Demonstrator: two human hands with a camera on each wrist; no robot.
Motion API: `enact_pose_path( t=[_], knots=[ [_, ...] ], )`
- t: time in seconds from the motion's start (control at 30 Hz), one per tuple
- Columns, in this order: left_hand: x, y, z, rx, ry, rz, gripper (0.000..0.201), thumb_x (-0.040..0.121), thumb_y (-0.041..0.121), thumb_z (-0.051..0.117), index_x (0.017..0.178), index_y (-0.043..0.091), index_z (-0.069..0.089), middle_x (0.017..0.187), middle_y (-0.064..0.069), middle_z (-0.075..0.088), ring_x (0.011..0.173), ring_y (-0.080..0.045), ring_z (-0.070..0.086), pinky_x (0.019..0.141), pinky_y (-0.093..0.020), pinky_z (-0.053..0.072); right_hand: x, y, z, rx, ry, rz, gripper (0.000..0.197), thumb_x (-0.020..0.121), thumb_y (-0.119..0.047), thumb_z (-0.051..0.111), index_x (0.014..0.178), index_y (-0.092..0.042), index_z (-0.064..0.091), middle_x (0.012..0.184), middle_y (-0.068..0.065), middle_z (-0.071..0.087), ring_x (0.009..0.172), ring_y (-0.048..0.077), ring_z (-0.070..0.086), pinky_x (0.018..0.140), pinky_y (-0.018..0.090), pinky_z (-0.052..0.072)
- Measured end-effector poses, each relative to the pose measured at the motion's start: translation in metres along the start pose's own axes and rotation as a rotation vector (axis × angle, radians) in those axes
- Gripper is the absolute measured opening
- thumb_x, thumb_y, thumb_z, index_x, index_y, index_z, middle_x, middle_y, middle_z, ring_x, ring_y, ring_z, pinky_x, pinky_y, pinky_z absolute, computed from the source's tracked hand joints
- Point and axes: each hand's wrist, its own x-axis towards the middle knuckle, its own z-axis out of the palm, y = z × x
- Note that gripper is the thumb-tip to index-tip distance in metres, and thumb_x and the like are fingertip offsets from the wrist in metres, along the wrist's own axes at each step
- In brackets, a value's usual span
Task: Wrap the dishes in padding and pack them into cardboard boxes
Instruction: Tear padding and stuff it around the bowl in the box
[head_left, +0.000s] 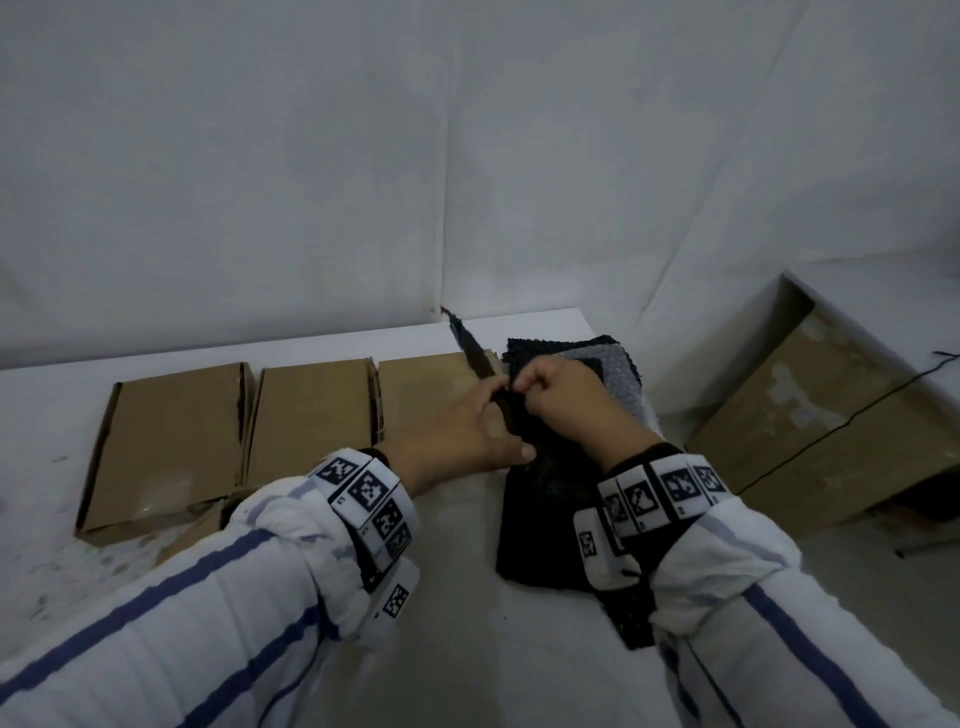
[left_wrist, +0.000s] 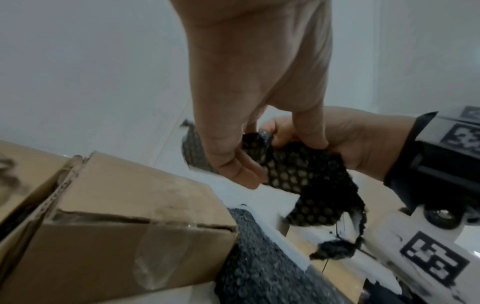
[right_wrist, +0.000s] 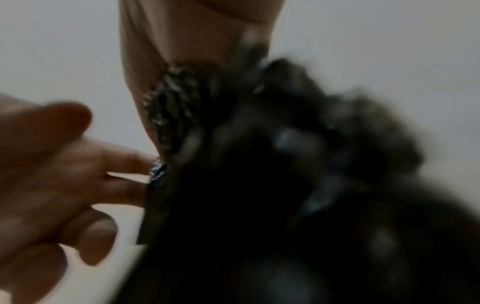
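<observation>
A sheet of black bubble wrap (head_left: 545, 512) hangs from both hands over the white table (head_left: 457, 623), right of the boxes. My left hand (head_left: 493, 397) pinches its top edge, and my right hand (head_left: 525, 387) pinches the same edge right beside it. In the left wrist view the left fingers (left_wrist: 241, 164) and the right hand (left_wrist: 350, 135) hold the bubble wrap (left_wrist: 311, 185) between them. The right wrist view is blurred; the dark bubble wrap (right_wrist: 285, 185) fills it, with the left fingers (right_wrist: 116, 160) at its edge. No dish is in view.
Three closed cardboard boxes (head_left: 171, 441) (head_left: 311, 415) (head_left: 426, 395) lie in a row on the table's left and middle. A stack of grey and black bubble wrap (head_left: 608, 358) sits at the table's back right corner. A large cardboard box (head_left: 831, 426) stands on the floor to the right.
</observation>
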Motion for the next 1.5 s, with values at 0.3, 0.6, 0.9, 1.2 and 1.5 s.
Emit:
enact_pose_path(
  t=[0.3,0.6,0.9,1.2,1.5],
  knots=[
    [-0.047,-0.015,-0.073,-0.527,0.396,-0.048,0.024,0.087,-0.008,0.053,0.080,0.013,0.045,0.084,-0.010,0.055,0.076,-0.021,0.058,0.061,-0.029,0.052,-0.017,-0.072,0.037,0.346,-0.313,-0.212,0.040,0.069,-0.003,0.071,0.101,-0.028,0.067,0.110,0.000,0.065,0.104,0.014,0.061,0.095,0.023,0.048],
    [-0.117,-0.065,-0.116,-0.314,0.345,-0.109,0.029,0.083,-0.009,0.059,0.079,0.018,0.048,0.073,-0.006,0.054,0.065,-0.017,0.053,0.055,-0.028,0.043,-0.032,-0.124,0.106,-0.027,-0.373,-0.276,0.025,0.079,-0.004,0.068,0.098,-0.020,0.064,0.091,-0.003,0.061,0.090,0.014,0.057,0.075,0.023,0.045],
    [-0.146,-0.104,-0.139,0.021,0.229,-0.351,0.031,0.085,-0.002,0.057,0.106,0.019,0.048,0.084,-0.006,0.054,0.065,-0.019,0.048,0.053,-0.028,0.039,-0.056,-0.131,0.156,-0.121,-0.307,-0.099,0.015,0.084,-0.008,0.063,0.086,-0.023,0.063,0.102,0.007,0.066,0.085,0.017,0.061,0.076,0.028,0.052],
    [-0.144,-0.116,-0.145,0.035,0.166,-0.397,0.034,0.082,-0.011,0.055,0.108,0.011,0.058,0.087,-0.005,0.055,0.065,-0.017,0.058,0.057,-0.028,0.053,-0.092,-0.125,0.204,-0.259,-0.677,0.090,0.031,0.098,-0.014,0.040,0.118,-0.004,0.061,0.118,0.014,0.060,0.113,0.032,0.053,0.094,0.038,0.044],
    [-0.142,-0.118,-0.141,0.104,0.181,-0.377,0.031,0.083,-0.010,0.053,0.106,0.011,0.056,0.083,-0.003,0.054,0.064,-0.016,0.055,0.054,-0.027,0.050,-0.086,-0.146,0.184,-0.325,-0.794,0.020,0.029,0.092,-0.010,0.047,0.116,-0.008,0.064,0.116,0.016,0.064,0.107,0.031,0.061,0.080,0.030,0.050]
  ],
)
